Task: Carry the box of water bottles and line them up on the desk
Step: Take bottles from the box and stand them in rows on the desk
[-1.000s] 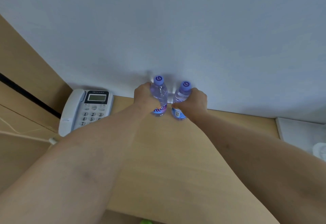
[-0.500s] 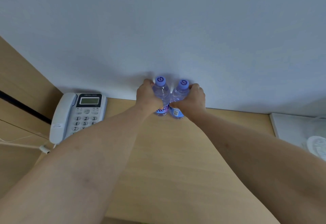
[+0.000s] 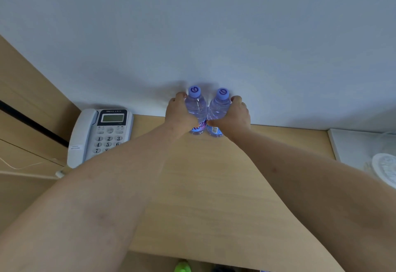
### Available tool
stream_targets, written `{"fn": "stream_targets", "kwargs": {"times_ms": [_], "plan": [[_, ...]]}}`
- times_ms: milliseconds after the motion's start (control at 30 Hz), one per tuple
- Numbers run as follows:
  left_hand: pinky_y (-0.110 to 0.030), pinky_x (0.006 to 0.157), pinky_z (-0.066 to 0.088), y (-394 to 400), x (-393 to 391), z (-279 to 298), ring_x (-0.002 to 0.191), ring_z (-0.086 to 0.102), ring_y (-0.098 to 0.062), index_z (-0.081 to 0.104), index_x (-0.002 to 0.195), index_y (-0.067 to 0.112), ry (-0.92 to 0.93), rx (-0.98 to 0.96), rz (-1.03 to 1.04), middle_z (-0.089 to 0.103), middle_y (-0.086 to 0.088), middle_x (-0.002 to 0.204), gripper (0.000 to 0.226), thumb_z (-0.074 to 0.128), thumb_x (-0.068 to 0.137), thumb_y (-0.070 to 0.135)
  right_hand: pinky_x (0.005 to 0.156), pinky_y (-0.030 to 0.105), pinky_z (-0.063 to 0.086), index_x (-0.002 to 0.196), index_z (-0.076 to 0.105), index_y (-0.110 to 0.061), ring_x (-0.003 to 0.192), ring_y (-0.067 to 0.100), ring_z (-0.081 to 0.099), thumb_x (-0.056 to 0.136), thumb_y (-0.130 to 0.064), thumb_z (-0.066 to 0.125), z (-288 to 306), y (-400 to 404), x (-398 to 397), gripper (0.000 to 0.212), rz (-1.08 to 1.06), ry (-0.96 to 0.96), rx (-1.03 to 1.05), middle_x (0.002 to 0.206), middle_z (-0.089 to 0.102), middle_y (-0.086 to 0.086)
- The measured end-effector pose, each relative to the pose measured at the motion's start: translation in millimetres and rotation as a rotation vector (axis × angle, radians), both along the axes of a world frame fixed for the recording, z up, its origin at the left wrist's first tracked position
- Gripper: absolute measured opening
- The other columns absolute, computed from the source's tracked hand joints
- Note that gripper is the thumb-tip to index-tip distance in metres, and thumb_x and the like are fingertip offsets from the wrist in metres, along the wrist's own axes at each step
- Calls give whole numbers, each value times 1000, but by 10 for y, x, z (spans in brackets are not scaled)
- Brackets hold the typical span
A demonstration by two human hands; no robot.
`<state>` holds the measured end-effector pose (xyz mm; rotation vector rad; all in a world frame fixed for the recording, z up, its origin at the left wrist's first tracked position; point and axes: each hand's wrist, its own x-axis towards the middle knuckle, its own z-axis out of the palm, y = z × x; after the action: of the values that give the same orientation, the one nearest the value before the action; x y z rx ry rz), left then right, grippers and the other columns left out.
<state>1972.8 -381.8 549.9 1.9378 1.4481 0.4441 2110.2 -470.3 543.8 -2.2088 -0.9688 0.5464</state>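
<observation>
Two clear water bottles with blue caps stand upright side by side on the wooden desk, right against the white wall. My left hand wraps around the left bottle. My right hand grips the right bottle. The two bottles touch each other at their bodies. Their lower labels are partly hidden by my fingers. The box is out of view.
A grey desk telephone sits at the desk's back left, with a thin cable trailing off its lower left. A white board with a round white object lies at the right. Something green shows below the desk's front edge.
The two bottles were a small gap apart and now stand pressed together against the wall. My hands moved inward with them. The view shifted slightly.
</observation>
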Motion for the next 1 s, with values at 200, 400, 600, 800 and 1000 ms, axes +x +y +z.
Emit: {"fn": "stream_targets", "kwargs": {"times_ms": [200, 400, 600, 800, 1000], "plan": [[-30, 79, 44, -153, -208, 163, 114, 53, -29, 34, 140, 18, 89, -53, -5, 41, -9, 134, 81, 76, 71, 13, 74, 31, 38, 125, 45, -14, 96, 22, 49, 67, -39, 80, 143, -298, -56, 72, -8, -65, -81, 114, 50, 6], [-39, 89, 50, -478, -390, 326, 113, 53, -31, 32, 139, 18, 136, -37, -63, 37, -9, 131, 87, 81, 67, 20, 73, 29, 36, 130, 46, -15, 105, 25, 53, 68, -46, 80, 230, -698, -253, 78, -55, -130, -106, 119, 54, 8], [-37, 81, 48, -834, -272, 497, 109, 52, -30, 34, 136, 19, 75, 22, -218, 38, -9, 125, 77, 75, 70, 23, 74, 29, 36, 141, 40, -20, 114, 24, 52, 69, -45, 79, 410, -1192, -371, 85, -185, -158, -119, 126, 52, 6], [-28, 66, 43, -1406, 204, 651, 102, 50, -24, 37, 137, 18, 89, 129, -398, 39, -9, 126, 84, 78, 64, 19, 77, 29, 36, 139, 42, -19, 119, 25, 50, 71, -42, 79, 616, -1844, -192, 81, -312, -198, -117, 127, 53, 7], [-32, 77, 39, -2209, 882, 647, 120, 42, -28, 33, 141, 24, 96, 129, -572, 35, -5, 134, 85, 76, 67, 22, 83, 34, 40, 133, 46, -17, 118, 30, 50, 72, -42, 77, 705, -2786, 169, 73, -450, -251, -158, 123, 55, 10]]}}
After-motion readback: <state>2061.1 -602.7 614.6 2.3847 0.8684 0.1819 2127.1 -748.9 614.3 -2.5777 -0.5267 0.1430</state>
